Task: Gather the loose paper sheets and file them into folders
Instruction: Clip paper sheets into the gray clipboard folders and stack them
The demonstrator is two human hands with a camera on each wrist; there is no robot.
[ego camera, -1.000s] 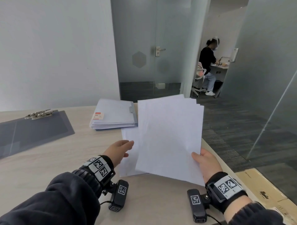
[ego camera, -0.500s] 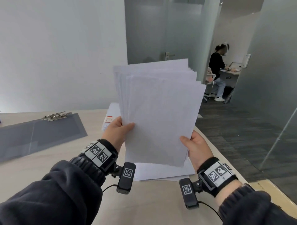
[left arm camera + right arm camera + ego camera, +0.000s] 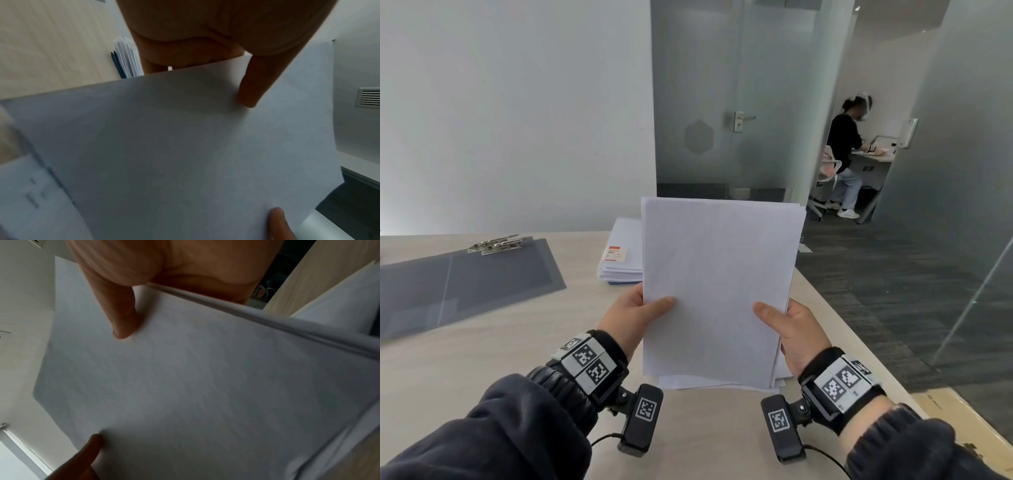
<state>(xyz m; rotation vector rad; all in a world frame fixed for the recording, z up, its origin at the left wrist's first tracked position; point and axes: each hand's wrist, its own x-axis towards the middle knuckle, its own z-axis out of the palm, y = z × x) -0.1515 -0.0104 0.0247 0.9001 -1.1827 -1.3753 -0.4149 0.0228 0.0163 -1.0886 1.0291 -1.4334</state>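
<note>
The stack of paper sheets (image 3: 717,287) stands nearly upright above the table (image 3: 482,346), pinched at its side edges by both hands. The left hand (image 3: 631,317) clamps it with the thumb in front, as does the right hand (image 3: 792,329). More sheets (image 3: 722,383) lie flat beneath. Behind sits a pile of folders (image 3: 621,255); left of it, a grey clipboard (image 3: 465,281).

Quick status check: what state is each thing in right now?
Sheets: squared stack, held upright, bottom edge near table.
Left hand: grips stack's left edge.
Right hand: grips stack's right edge.
Loose paper: flat on table under stack.
Clipboard: flat, nothing clipped in.
Folder pile: closed, stacked.
Door: shut.
</note>
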